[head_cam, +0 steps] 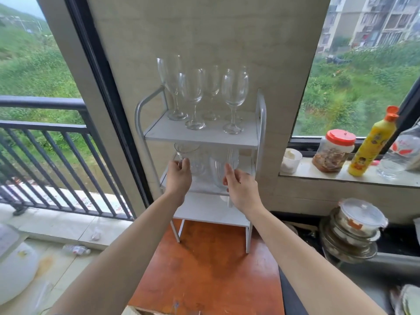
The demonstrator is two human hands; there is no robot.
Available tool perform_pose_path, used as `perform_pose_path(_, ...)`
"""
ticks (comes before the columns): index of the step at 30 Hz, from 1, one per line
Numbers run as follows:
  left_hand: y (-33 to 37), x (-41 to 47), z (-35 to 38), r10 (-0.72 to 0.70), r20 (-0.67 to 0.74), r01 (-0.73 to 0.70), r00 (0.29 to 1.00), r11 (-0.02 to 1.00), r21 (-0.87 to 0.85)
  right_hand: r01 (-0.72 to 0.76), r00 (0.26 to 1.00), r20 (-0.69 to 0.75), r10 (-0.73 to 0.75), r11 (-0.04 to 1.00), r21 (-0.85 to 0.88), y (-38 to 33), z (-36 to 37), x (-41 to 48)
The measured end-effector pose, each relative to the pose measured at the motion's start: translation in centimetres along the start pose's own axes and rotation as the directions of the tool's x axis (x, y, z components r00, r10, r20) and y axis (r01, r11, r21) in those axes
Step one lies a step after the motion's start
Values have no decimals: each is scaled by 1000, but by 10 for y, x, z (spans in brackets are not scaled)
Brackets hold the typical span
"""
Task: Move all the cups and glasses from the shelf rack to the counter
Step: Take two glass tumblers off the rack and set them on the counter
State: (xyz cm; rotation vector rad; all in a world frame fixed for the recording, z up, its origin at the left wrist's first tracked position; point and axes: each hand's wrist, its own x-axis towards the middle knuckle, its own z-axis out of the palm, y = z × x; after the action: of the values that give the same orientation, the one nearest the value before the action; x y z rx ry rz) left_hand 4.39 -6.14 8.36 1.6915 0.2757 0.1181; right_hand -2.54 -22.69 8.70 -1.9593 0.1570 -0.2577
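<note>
Bare forearms [127, 246] reach up from the bottom of the frame over the orange-brown desk [204, 280] to the white shelf rack [200, 139], which stands at the desk's far edge in the centre of the picture. The step in hand looks like the pick-up from the middle shelf. The left hand [179, 176] has its fingers curled round a small glass [185, 151] at that shelf's left end. The right hand [241, 189] lies against the right side of a large glass [219, 169] at the shelf's right. Blur hides whether that hand has closed on it.

Both glasses stand upright, long axis vertical and mouths up, with their rims close under the top shelf. More clear glassware shows between them, too blurred to count. On the top shelf, several wine glasses [234, 92] stand upright on their feet, none touched.

The next move probably calls for drawing both glasses straight out toward the lower frame before any lift, since the top shelf sits so near above. They should then be kept vertical and set foot-down on the bare desk in front of the rack.
</note>
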Motion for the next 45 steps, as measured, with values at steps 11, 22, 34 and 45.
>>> perform_pose_path(11, -33, -93, -41, -14, -103, -10, 995, 975, -221, -4, 1000, -25, 15, 920, 391, 14, 25, -50)
perform_pose_path(22, -100, -172, -20, 42, -64, -54, 997, 981, -184, 20, 981, -187, 57, 922, 387, 76, -2, -136)
perform_pose_path(34, -49, -328, 114, 198, 205, -163, 958, 970, -179, 89, 824, -545, 154, 915, 393, 120, -202, -249)
perform_pose_path(45, -38, -634, 299, 160, 639, -85, 752, 986, -147, -62, 411, -883, 227, 973, 221, 187, -480, -522)
